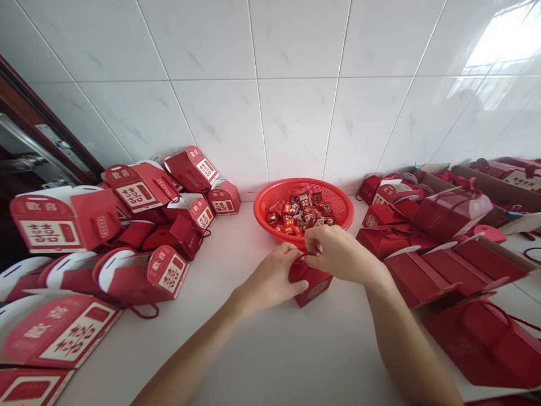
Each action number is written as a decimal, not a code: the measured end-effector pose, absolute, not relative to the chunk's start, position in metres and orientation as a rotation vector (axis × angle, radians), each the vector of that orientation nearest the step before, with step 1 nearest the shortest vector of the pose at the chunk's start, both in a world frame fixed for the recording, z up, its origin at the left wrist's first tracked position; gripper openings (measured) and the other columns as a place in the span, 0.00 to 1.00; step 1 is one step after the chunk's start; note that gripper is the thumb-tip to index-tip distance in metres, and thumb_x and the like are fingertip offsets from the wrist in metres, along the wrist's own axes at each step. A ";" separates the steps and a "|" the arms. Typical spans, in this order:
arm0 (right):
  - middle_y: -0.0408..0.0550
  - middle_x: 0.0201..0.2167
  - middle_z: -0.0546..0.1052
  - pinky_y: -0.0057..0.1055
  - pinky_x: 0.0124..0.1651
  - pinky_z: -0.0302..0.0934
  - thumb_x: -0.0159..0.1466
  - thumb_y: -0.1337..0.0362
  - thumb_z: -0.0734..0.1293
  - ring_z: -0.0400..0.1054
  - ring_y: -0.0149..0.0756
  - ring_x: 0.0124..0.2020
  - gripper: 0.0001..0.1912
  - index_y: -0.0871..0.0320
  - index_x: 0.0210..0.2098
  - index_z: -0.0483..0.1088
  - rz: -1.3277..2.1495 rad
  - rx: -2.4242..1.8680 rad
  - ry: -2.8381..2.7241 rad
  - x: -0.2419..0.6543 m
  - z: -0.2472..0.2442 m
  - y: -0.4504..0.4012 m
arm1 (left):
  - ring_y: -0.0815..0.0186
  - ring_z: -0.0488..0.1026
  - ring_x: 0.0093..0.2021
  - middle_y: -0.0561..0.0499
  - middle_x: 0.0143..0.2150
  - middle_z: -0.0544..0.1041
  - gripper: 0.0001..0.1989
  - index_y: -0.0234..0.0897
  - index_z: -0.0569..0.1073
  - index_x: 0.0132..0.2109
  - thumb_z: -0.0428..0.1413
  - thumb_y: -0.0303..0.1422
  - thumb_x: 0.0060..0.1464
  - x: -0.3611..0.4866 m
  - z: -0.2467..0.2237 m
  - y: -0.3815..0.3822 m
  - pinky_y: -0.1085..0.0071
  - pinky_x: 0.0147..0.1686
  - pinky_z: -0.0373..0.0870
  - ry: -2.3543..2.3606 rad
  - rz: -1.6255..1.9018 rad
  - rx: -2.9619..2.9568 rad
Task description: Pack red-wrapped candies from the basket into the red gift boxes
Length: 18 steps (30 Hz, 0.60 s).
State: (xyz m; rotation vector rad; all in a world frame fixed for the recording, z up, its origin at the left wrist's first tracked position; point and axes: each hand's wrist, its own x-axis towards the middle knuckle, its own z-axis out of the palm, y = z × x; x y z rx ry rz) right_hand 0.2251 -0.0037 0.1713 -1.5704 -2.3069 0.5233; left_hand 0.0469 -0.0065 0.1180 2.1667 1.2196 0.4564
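A small red candy box (315,288) stands on the white counter in front of me. My left hand (273,277) holds it from the left, with the thumb against its side and the fingertips curled at its top. My right hand (336,251) is closed in a pinch at the top of the box, on a dark red cord handle (302,256) that runs between the two hands. The hands cover much of the box's upper part. Just behind the box sits a red plastic basket (345,217) with wrapped candies (291,213) in it.
Several red boxes with white labels (137,197), some with open flaps, are piled on the left. More red boxes (448,270) lie on the right, near a cardboard carton (482,179). A tiled wall (296,124) rises behind; a door handle (25,163) is at far left.
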 end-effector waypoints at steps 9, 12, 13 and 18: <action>0.44 0.27 0.72 0.28 0.29 0.46 0.55 0.71 0.65 0.61 0.32 0.28 0.08 0.56 0.24 0.62 0.514 -1.577 -2.278 0.223 0.172 -0.004 | 0.57 0.71 0.45 0.47 0.47 0.70 0.12 0.40 0.74 0.43 0.60 0.36 0.51 0.045 0.109 -0.003 0.60 0.45 0.71 1.223 0.421 2.144; 0.43 0.26 0.71 0.28 0.29 0.46 0.55 0.71 0.65 0.61 0.32 0.28 0.08 0.56 0.23 0.62 0.507 -1.560 -2.294 0.223 0.173 -0.005 | 0.57 0.71 0.46 0.47 0.47 0.70 0.12 0.40 0.74 0.43 0.60 0.36 0.51 0.044 0.110 -0.002 0.60 0.46 0.71 1.223 0.411 2.141; 0.43 0.25 0.71 0.28 0.28 0.46 0.55 0.72 0.65 0.61 0.32 0.27 0.08 0.56 0.23 0.62 0.509 -1.553 -2.298 0.223 0.173 -0.005 | 0.57 0.71 0.46 0.47 0.48 0.70 0.12 0.40 0.74 0.43 0.60 0.36 0.51 0.044 0.110 -0.002 0.59 0.46 0.71 1.219 0.416 2.145; 0.40 0.23 0.70 0.28 0.27 0.46 0.54 0.72 0.65 0.59 0.30 0.25 0.07 0.56 0.23 0.62 0.576 -1.497 -2.256 0.231 0.175 -0.004 | 0.55 0.71 0.48 0.46 0.50 0.71 0.12 0.39 0.74 0.43 0.61 0.38 0.53 0.043 0.111 -0.002 0.57 0.50 0.71 1.159 0.471 2.181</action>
